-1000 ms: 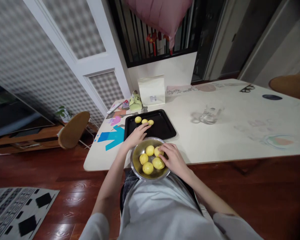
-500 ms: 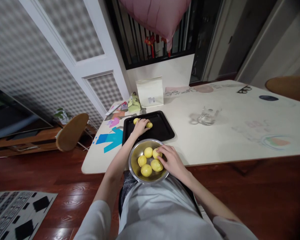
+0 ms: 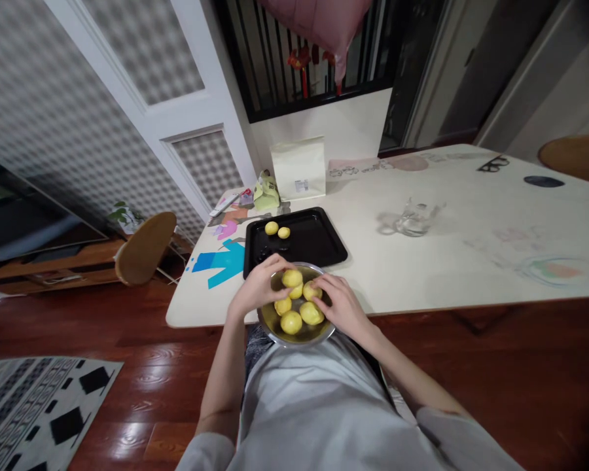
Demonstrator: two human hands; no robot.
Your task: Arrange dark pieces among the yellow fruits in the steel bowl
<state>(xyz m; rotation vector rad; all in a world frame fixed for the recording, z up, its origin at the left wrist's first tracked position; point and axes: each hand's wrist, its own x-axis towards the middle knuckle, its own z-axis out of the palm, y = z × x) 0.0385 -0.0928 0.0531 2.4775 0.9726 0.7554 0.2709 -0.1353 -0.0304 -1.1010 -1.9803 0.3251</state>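
Note:
A steel bowl (image 3: pixel 298 340) with several yellow lemons in it sits in front of my body, at the table's near edge. My left hand (image 3: pixel 262 285) is closed on a lemon (image 3: pixel 292 279) over the bowl's far left part. Inside the bowl's right side, the fingers of my right hand (image 3: pixel 338 302) are curled round another lemon (image 3: pixel 313 291). Beyond the bowl lies a black baking tray (image 3: pixel 314 239), with two lemons (image 3: pixel 277 230) near its far left corner.
On the white table (image 3: pixel 422 275), a clear glass vessel (image 3: pixel 412 219) stands right of the tray. A cream paper bag (image 3: pixel 299 169) and a green pouch (image 3: pixel 266 191) stand behind the tray. Glasses (image 3: pixel 493 163) lie at the far right. A wooden chair (image 3: pixel 146 250) is at the left.
My left hand has come back from the tray to the bowl with a lemon in it. Two lemons now show on the tray. My right hand keeps its place on its lemon.

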